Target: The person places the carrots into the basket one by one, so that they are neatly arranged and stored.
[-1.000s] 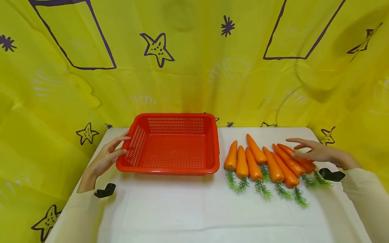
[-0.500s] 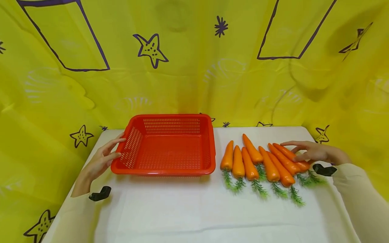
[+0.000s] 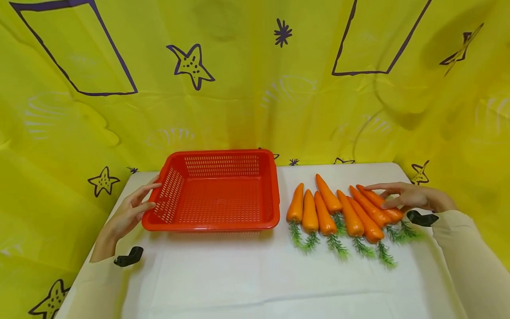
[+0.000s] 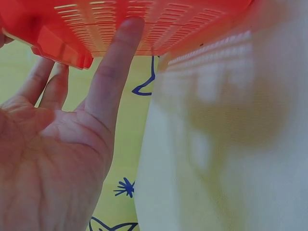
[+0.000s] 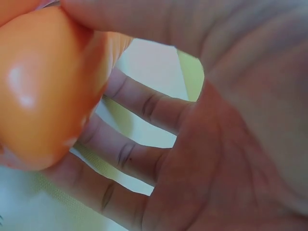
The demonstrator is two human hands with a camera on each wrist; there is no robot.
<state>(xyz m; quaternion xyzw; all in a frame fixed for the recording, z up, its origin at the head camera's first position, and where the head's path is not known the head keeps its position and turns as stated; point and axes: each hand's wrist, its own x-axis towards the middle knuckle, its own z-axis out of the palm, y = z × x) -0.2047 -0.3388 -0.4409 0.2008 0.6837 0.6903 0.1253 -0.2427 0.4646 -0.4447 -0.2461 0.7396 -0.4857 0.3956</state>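
A red plastic basket [image 3: 223,199] with slotted walls stands on the white table, left of centre, nothing inside. My left hand [image 3: 128,213] touches its left end. In the left wrist view, the straight thumb [image 4: 113,72] lies against the slotted wall, other fingers up by the rim. Several fake orange carrots [image 3: 326,215] with green tops lie in a row to the right. My right hand [image 3: 416,196] holds the rightmost carrot [image 3: 394,215]. In the right wrist view, the thumb lies over this carrot [image 5: 38,96] and the fingers reach round its far side.
A white cloth [image 3: 215,274] covers the table. Yellow printed curtains [image 3: 239,88] hang close behind it and along both sides. Other carrots [image 3: 368,226] lie close against the held one. Black wrist cameras [image 3: 129,257] sit by both sleeves.
My right hand has come down onto the rightmost carrot and taken hold of it. The left hand stays at the basket's left end. The whole view has shifted slightly.
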